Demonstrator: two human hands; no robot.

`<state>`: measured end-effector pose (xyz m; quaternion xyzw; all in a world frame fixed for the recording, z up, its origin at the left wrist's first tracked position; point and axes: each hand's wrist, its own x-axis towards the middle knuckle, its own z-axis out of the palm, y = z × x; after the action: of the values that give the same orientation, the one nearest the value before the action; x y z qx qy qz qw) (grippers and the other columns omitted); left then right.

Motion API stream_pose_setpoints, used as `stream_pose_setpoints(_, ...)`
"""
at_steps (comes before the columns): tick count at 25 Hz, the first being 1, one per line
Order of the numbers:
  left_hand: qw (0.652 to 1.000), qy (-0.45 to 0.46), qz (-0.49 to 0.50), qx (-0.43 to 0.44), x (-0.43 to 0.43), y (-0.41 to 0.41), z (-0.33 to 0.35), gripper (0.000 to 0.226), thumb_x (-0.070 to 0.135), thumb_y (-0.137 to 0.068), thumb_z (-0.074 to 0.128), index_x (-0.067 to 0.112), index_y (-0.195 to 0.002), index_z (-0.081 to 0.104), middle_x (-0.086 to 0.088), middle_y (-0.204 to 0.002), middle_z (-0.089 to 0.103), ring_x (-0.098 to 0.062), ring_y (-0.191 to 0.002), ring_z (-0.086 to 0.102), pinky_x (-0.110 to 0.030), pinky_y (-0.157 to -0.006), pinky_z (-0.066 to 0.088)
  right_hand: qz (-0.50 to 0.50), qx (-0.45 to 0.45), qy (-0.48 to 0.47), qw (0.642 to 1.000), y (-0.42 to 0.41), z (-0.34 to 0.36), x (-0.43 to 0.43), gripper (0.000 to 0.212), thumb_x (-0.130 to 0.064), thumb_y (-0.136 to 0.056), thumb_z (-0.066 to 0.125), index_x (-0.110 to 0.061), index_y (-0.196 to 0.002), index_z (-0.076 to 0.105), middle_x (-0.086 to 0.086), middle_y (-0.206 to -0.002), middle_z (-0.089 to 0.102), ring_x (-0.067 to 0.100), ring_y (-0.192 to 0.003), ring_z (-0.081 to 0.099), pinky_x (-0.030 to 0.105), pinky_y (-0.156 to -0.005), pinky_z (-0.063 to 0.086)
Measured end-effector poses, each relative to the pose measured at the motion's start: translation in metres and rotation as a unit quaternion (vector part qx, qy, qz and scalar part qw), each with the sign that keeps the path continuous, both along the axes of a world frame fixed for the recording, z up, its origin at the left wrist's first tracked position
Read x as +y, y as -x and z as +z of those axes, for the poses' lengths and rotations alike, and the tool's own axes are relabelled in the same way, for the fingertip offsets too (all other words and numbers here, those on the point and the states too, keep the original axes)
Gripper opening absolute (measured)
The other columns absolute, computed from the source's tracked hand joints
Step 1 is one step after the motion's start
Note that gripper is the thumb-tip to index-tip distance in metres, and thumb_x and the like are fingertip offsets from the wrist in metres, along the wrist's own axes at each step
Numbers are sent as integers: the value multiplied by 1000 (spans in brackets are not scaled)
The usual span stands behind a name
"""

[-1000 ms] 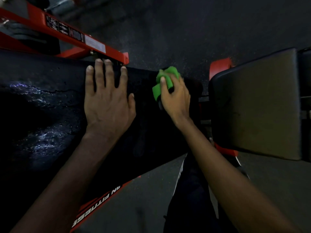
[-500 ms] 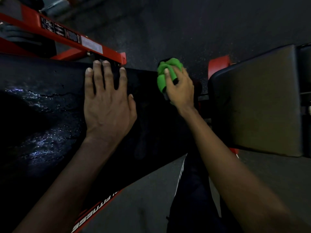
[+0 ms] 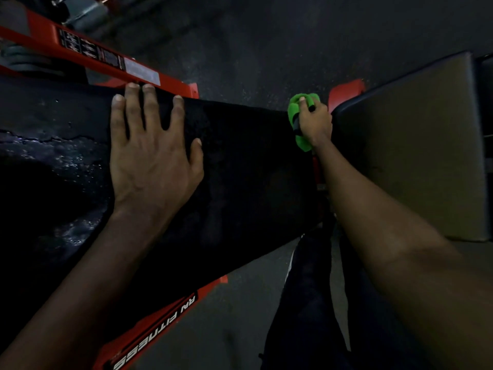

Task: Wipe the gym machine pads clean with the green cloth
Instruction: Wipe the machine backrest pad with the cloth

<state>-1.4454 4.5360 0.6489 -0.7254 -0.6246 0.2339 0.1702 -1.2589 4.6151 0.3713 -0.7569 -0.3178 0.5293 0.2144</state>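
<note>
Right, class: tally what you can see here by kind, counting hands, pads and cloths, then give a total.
Hands: 2 (left hand, right hand)
Pads: 2 (black pad, grey pad)
Cloths: 1 (green cloth)
Total: 5

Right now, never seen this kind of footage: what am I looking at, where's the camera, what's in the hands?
There is no robot here. A person wears one wide-angle camera on the head, looking forward and down, so both bare arms reach up into the picture from below.

The big dark surface is a black gym pad on a red machine frame; its left part looks cracked and glistens. A second, greyer pad sits to the right, across a narrow gap.

The left hand lies flat and open on the black pad, holding nothing. The right hand is closed around a bunched green cloth, at the black pad's right end beside the gap. Below is dark speckled floor.
</note>
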Motion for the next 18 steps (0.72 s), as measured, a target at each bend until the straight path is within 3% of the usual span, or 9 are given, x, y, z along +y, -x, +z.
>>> stream_pose_setpoints(4,1000,0,8,-11,-1,-1,1,66,44,-98,46,7,-151,35,-32,-156,25,-44,-149,15,-54,-122,6,29,37,-58,997,3,24,-55,55,-63,-95,50,-26,-136,56,8,-137,55,30,-127,53,37,-103,41)
stream_pose_setpoints(8,998,5,-19,-67,0,-24,-17,62,43,-96,41,11,-149,41,-25,-159,27,-40,-150,17,-51,-122,5,43,38,-114,992,17,32,-78,57,-60,-91,58,-28,-137,50,7,-138,49,28,-129,48,35,-100,40)
stream_pose_setpoints(13,990,115,-49,-68,0,-53,-86,59,40,-97,42,12,-149,44,-21,-159,30,-36,-149,22,-48,-123,12,13,17,-45,999,6,-19,4,44,-54,-93,54,-20,-121,60,11,-129,58,32,-124,53,36,-98,41)
stream_pose_setpoints(18,987,133,-73,-42,12,-50,-107,60,40,-97,48,11,-149,44,-24,-158,29,-40,-149,21,-51,-121,12,-44,48,39,997,-5,-53,10,54,-55,-94,52,-19,-134,57,9,-137,57,31,-126,54,33,-98,42)
